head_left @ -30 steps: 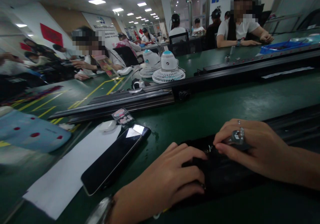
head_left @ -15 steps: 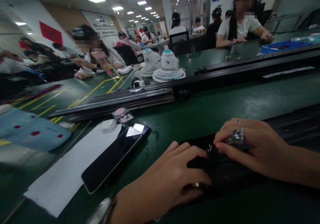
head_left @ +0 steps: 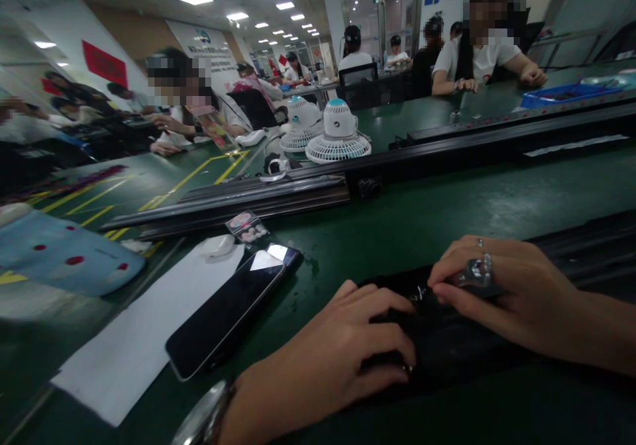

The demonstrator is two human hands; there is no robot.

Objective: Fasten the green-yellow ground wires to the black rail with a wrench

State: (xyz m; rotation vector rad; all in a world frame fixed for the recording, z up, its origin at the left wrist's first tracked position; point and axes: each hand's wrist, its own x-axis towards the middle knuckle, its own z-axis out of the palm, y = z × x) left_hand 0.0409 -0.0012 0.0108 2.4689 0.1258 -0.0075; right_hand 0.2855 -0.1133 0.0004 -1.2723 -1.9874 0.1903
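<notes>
In front of me a long black strip (head_left: 462,346) lies on the green table, running off to the right; its exact kind is too dark to make out. My left hand (head_left: 342,346) rests over its left end with curled fingers and thumb gripping it. A small shiny metal piece (head_left: 419,293) shows on the strip between my hands. My right hand (head_left: 517,293), with rings on its fingers, is closed in a pinch just right of that piece. What sits between the right fingertips is hidden.
Left of my hands lie a black phone (head_left: 228,312), white paper (head_left: 134,346), a white case (head_left: 217,246) and a small clear packet (head_left: 247,227). Beyond are black rails (head_left: 258,200), white fans (head_left: 338,134) and a blue tray (head_left: 561,94). Other people sit around the tables.
My left thumb and fingers have shifted slightly, and a brassy glint by them looks smaller. The right hand keeps its pinch. The whole view has moved a little.
</notes>
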